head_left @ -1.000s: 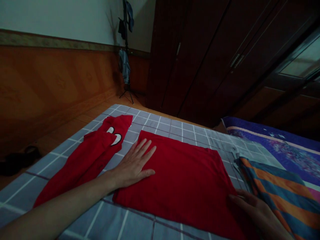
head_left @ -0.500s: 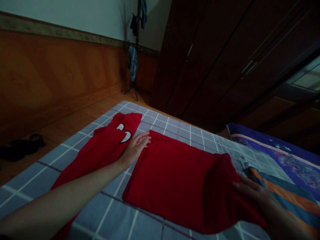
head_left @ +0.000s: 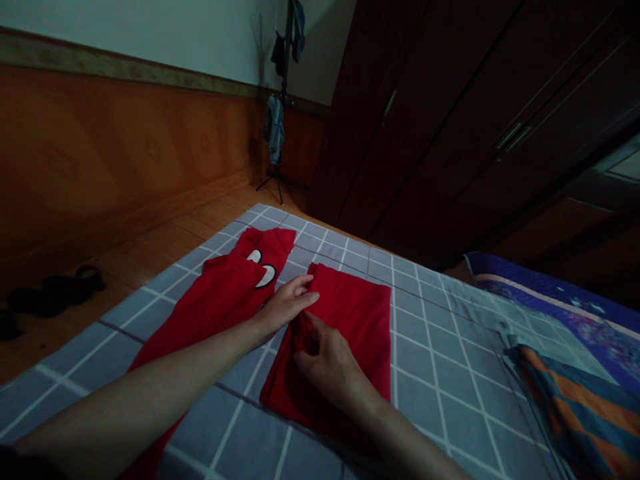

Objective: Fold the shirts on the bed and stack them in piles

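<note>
A red cloth (head_left: 357, 307), folded into a narrow rectangle, lies on the grey checked bedding (head_left: 430, 353). My left hand (head_left: 287, 305) rests at the cloth's upper left edge, its fingers apart. Just below it, my right hand (head_left: 333, 363) pinches the cloth's left edge between thumb and fingers. Left of the folded cloth lies a second red garment (head_left: 213, 300) with white oval patches outlined in black, partly covered by my left forearm.
A striped orange and blue cloth (head_left: 575, 393) lies at the right, near purple patterned fabric (head_left: 540, 287). Beyond the bed stand a clothes rack (head_left: 285, 87) and a dark wardrobe (head_left: 425, 113). Dark items (head_left: 55, 293) are on the floor at left.
My right hand has moved left, carrying the cloth's right end over to its left edge, so the cloth is about half as wide. My left hand has stayed by that edge.
</note>
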`<state>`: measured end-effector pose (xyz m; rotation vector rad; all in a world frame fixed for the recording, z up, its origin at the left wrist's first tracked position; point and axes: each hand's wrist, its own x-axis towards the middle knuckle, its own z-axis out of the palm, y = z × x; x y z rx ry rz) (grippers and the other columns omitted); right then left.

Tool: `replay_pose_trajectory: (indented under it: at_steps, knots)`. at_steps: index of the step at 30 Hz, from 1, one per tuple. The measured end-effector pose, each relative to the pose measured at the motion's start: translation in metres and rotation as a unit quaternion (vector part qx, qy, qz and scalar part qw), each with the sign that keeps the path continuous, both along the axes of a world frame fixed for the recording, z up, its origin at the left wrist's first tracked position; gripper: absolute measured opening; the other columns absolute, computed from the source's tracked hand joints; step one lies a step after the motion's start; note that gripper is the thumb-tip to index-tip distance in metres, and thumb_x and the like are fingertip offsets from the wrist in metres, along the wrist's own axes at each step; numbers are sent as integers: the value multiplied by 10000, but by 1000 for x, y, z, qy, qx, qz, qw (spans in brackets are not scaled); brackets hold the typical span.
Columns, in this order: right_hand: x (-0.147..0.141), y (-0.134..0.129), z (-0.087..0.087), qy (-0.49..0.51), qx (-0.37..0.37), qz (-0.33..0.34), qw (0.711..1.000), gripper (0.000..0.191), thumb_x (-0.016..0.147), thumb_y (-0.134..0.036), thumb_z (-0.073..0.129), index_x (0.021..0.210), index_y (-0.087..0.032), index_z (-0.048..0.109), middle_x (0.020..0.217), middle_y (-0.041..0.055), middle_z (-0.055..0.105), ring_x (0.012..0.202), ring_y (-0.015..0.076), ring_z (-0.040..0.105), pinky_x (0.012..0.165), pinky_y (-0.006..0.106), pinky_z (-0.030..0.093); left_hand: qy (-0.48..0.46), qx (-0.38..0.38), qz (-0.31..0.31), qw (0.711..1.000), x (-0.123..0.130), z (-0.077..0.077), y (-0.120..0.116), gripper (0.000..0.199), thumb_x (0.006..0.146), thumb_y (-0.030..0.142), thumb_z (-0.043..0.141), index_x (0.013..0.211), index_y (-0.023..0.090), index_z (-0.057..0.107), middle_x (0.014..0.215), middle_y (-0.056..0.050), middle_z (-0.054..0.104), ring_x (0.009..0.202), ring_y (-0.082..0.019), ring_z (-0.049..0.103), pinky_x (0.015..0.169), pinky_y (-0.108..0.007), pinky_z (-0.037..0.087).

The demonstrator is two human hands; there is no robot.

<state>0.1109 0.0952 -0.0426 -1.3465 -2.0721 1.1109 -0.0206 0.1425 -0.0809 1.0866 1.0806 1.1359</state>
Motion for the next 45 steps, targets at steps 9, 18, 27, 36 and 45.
replay_pose_trajectory:
  at_steps: [9,18,27,36,45]
  knots:
    - [16,-37,-1,-154,176,75,969,658,634,-102,517,1291,-126,481,962,99,682,777,237,643,669,319,507,35,45,-13,998,0,-3,4,614,620,87,545,1231,145,543,1267,-94,589,1236,-245,485,1073,-416,319]
    - [84,-72,-27,-241,454,74,854,458,746,-57,431,1182,-133,548,934,110,654,750,221,594,635,322,513,5,2,-19,1000,1,0,1,563,603,74,522,1156,137,605,1120,-69,672,1032,-225,617,927,-368,456]
    - [115,-78,-41,-148,452,4,880,265,830,-50,399,929,-186,604,877,84,634,787,197,580,669,309,484,26,7,-44,999,0,0,-3,610,594,81,527,1200,141,573,1128,-73,661,1021,-223,617,883,-346,472]
    - [111,-77,-36,-117,406,20,906,271,813,-19,379,837,-184,593,802,65,611,720,179,538,615,290,437,327,175,28,928,-4,27,-10,332,734,118,513,1038,160,637,965,-34,650,765,-139,585,702,-246,448]
    - [114,-77,-35,-100,369,16,924,236,812,-31,398,859,-171,581,821,71,593,735,184,511,634,307,442,549,285,-358,699,-4,79,-76,242,742,265,713,919,208,558,963,-21,590,922,-222,569,743,-298,425]
